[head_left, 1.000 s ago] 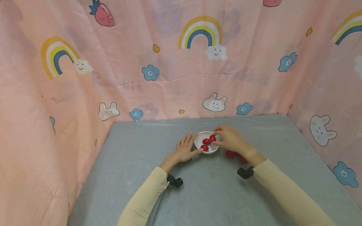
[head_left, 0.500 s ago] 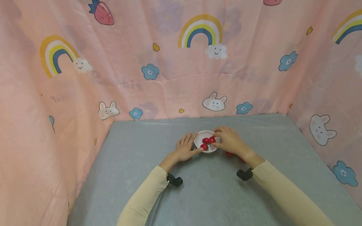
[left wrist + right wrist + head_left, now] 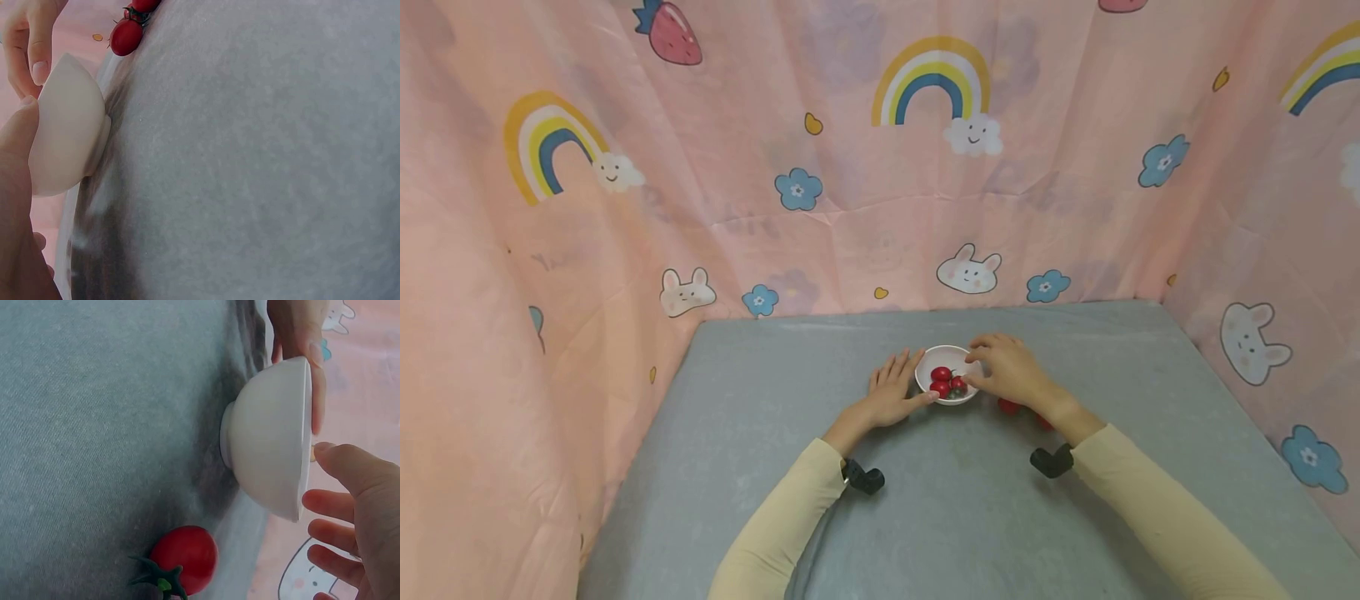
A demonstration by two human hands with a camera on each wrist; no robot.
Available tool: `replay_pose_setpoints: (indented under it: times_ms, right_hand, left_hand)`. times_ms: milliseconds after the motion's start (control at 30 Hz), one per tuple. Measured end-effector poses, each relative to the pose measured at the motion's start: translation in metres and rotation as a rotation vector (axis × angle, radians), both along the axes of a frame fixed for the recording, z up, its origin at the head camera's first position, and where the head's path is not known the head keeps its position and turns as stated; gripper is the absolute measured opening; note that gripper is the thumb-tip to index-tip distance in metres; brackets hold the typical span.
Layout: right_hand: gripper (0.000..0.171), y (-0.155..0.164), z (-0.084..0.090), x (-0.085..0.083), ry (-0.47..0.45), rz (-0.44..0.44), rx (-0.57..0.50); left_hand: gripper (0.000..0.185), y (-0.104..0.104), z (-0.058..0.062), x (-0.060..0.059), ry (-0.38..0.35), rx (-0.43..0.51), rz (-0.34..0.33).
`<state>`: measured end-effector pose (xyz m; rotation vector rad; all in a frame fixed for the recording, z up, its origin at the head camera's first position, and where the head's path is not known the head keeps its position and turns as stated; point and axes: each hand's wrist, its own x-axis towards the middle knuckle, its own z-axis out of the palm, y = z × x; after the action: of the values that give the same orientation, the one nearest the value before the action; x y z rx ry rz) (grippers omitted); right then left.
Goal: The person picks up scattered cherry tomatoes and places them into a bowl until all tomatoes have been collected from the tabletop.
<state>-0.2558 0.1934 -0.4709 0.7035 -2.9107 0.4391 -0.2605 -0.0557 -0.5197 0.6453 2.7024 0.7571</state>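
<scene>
The head view looks into the white bowl (image 3: 951,358), where three cherry tomatoes (image 3: 941,374) sit close together toward the near side; both wrist views give only the bowl's smooth outer wall and its foot on the gray cloth (image 3: 955,500). Those views add detail outside it: from the right wrist, one loose tomato (image 3: 184,559) shows a green calyx, and from the left wrist, a small cluster (image 3: 127,36) of tomatoes with green stems lies on the cloth past the bowl.

The left hand (image 3: 891,402) lies along the bowl's left side with straight fingers slightly spread and the thumb set apart, its tip at the near rim. The right hand (image 3: 1011,371) arches over the right rim, palm down, thumb and fingers parted with a wide gap and gripping nothing; whether a fingertip touches the rim, I cannot tell. Both forearms, in beige sleeves (image 3: 782,525), angle inward from the near edge.

In the head view, the right wrist partly covers the tomatoes on the cloth, so their number is unclear there. The left wrist view cuts the cluster off at its top edge.
</scene>
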Motion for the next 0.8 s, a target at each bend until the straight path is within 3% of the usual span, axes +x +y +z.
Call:
replay_pose_setpoints:
  times_ms: [800]
  right_hand:
    - [0.038,0.021,0.004,-0.003,0.026,-0.022,-0.022]
  left_hand:
    - [0.086,0.0,-0.007,-0.003,0.026,0.007,-0.015]
